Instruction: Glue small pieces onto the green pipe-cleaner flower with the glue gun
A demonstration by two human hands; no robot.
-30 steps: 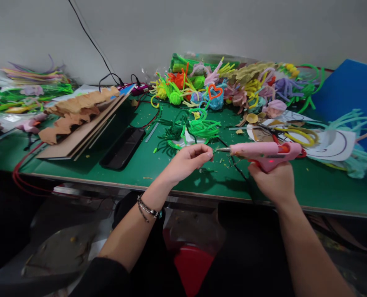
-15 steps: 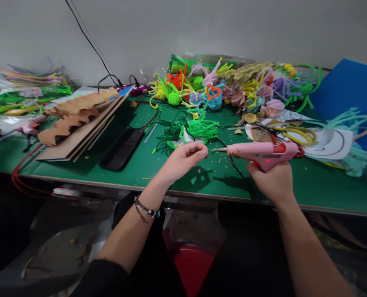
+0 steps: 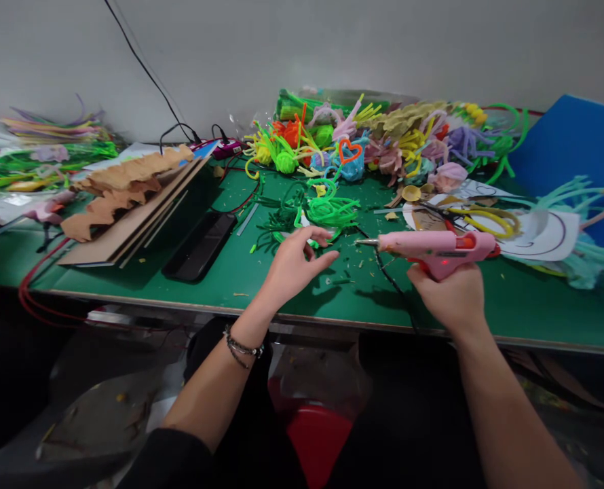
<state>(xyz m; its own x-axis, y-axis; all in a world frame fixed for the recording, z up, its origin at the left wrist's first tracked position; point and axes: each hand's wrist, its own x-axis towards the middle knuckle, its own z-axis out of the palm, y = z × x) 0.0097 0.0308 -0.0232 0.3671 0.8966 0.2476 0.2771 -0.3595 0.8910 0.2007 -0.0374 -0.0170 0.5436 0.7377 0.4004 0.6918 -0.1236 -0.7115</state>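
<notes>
Pink glue gun (image 3: 424,244), clamped in the fingers of the right hand (image 3: 453,299), seems poised, calling for care near the left hand (image 3: 299,261), its fingers apart.

Head camera looks forward — down at the hands (image 3: 292,265).

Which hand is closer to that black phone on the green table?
The left hand: it is right of the black phone, not touching it. The right hand, gripping the pink glue gun, is farther right.

Pink glue gun (image 3: 437,248) roughly level, nozzle (image 3: 369,242) pointing left, red light (image 3: 445,262) glowing
</notes>
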